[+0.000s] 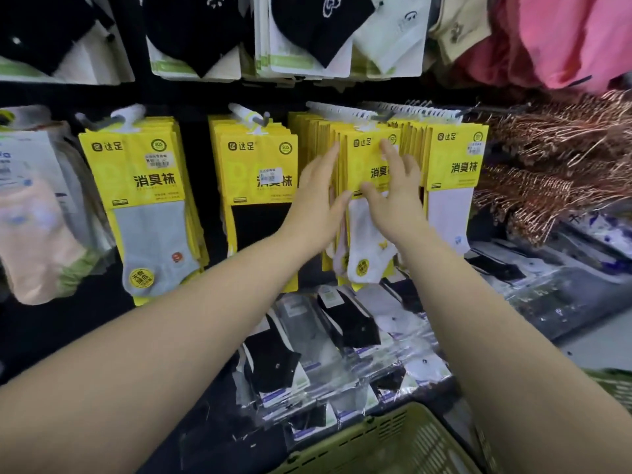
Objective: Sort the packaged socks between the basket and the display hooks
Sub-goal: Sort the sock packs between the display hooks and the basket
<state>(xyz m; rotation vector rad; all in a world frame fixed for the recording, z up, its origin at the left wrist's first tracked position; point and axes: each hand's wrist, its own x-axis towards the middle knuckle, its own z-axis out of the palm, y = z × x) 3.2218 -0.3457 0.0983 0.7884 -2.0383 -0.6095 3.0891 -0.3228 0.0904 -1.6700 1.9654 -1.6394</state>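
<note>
Yellow-carded sock packs hang in rows on display hooks (345, 110). My right hand (396, 189) lies flat with spread fingers on the front pack of white socks (367, 248). My left hand (319, 200) reaches in beside it, straight fingers against the left edge of that stack of packs. A green plastic basket (386, 446) sits at the bottom, below my arms; its inside is mostly out of view.
More yellow packs hang to the left with grey socks (154, 241) and black socks (263, 227), and to the right with white socks (451, 213). Clear-wrapped socks (335, 340) lie on the shelf below. Copper tinsel (554, 172) juts out at right.
</note>
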